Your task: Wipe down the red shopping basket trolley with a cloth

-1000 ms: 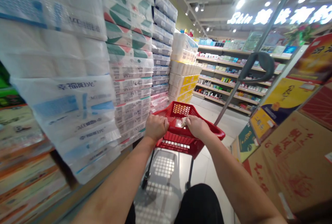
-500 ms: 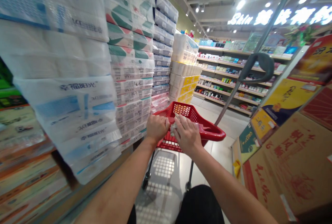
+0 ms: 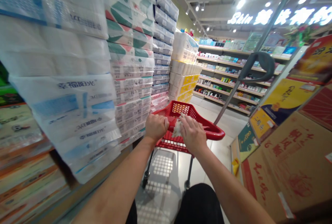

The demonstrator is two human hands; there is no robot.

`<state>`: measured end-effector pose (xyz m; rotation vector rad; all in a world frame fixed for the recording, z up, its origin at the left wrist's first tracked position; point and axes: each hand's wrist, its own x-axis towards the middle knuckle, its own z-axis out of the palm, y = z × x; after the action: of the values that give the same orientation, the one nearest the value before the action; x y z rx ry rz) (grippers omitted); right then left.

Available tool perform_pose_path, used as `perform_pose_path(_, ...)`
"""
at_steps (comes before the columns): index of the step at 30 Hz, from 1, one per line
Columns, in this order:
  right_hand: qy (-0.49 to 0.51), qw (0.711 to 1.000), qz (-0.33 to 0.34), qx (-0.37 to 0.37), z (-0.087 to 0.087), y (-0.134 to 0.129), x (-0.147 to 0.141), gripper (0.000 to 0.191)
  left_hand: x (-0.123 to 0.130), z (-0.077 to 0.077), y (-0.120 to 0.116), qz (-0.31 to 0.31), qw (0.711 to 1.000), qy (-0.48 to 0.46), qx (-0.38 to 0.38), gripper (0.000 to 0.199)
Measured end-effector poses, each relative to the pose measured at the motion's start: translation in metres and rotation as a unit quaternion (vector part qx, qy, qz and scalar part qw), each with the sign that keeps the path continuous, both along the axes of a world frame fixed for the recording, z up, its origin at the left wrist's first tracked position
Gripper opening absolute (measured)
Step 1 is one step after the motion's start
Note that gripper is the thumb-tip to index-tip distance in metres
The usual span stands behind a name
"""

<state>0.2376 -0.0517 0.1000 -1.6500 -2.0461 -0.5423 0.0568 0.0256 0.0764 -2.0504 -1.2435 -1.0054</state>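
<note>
A red shopping cart (image 3: 215,133) stands in front of me, its basket of perforated plastic. My left hand (image 3: 156,127) is wrapped round the left part of its red handle. My right hand (image 3: 193,133) presses a crumpled whitish cloth (image 3: 177,128) against the handle, right of the left hand. The fingers of the right hand lie over the cloth and point forward. A gray metal pole with a looped gray grip (image 3: 256,67) slants up from the cart's right side.
Stacked tissue packs (image 3: 77,96) rise close along the left. Cardboard boxes (image 3: 293,161) are piled on the right. Ahead, shelves (image 3: 233,75) hold many small goods, with the tiled floor (image 3: 215,111) running toward them.
My right hand has slid a little to the right along the handle with the cloth, showing more of the cloth. My left hand keeps its hold on the handle.
</note>
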Motion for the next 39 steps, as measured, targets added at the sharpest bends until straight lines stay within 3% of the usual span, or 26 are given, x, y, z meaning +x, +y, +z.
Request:
perform_pose_path(3,0.073,0.985,-0.109,-0.115,0.028,0.015,0.006,0.044,0.003,0.002,0.000,0.002,1.000,-0.001,-0.013,0.038)
perform_pose_path(6,0.108,0.971,-0.146,-0.154,0.034,0.024,0.007,0.043,0.006,0.003,0.000,0.004,1.000,0.003,-0.021,0.038)
perform_pose_path(8,0.105,0.986,-0.105,-0.073,0.021,0.021,0.008,0.038,0.005,0.003,0.000,0.009,1.000,0.004,-0.019,0.039)
perform_pose_path(11,0.079,0.993,0.030,0.084,-0.012,0.003,0.015,0.034,0.001,0.002,0.000,0.012,1.000,0.008,-0.015,0.040)
perform_pose_path(13,0.058,0.984,0.106,0.130,-0.027,-0.010,0.024,0.033,-0.002,0.001,0.000,0.013,1.000,0.008,-0.017,0.039)
perform_pose_path(15,0.041,0.982,0.132,0.128,-0.030,-0.016,0.032,0.036,-0.003,0.001,-0.001,0.013,1.000,0.008,-0.021,0.039)
perform_pose_path(17,0.053,0.991,0.084,0.089,-0.019,-0.015,0.036,0.038,-0.003,0.002,-0.003,0.010,0.999,0.010,-0.030,0.039)
perform_pose_path(19,0.090,0.996,-0.019,0.011,-0.001,-0.006,0.035,0.039,-0.003,0.003,-0.005,0.012,0.999,0.011,-0.044,0.040)
perform_pose_path(21,0.118,0.982,-0.115,-0.087,0.016,0.004,0.032,0.040,-0.002,0.005,-0.007,0.017,0.998,0.010,-0.064,0.042)
perform_pose_path(24,0.126,0.967,-0.165,-0.149,0.023,0.014,0.029,0.040,-0.001,0.014,-0.008,0.031,0.993,0.014,-0.116,0.047)
perform_pose_path(26,0.117,0.981,-0.133,-0.084,0.012,0.013,0.029,0.039,0.003,0.023,-0.009,0.044,0.984,0.024,-0.172,0.051)
perform_pose_path(29,0.071,0.996,-0.007,0.059,-0.011,0.005,0.031,0.039,0.017,0.036,-0.012,0.042,0.966,0.040,-0.251,0.055)
perform_pose_path(32,0.039,0.991,0.077,0.103,-0.020,0.000,0.033,0.037,0.031,0.041,-0.018,0.035,0.963,0.047,-0.264,0.052)
perform_pose_path(35,0.059,0.997,0.038,0.016,-0.005,0.010,0.037,0.039,0.037,0.039,-0.021,0.024,0.968,0.059,-0.242,0.047)
perform_pose_path(38,0.042,0.988,-0.024,-0.148,0.021,0.038,0.042,0.043,0.038,0.033,-0.021,0.021,0.977,0.058,-0.205,0.048)
perform_pose_path(39,0.011,0.980,-0.019,-0.198,0.028,0.047,0.043,0.044,0.038,0.031,-0.021,0.025,0.979,0.053,-0.194,0.049)
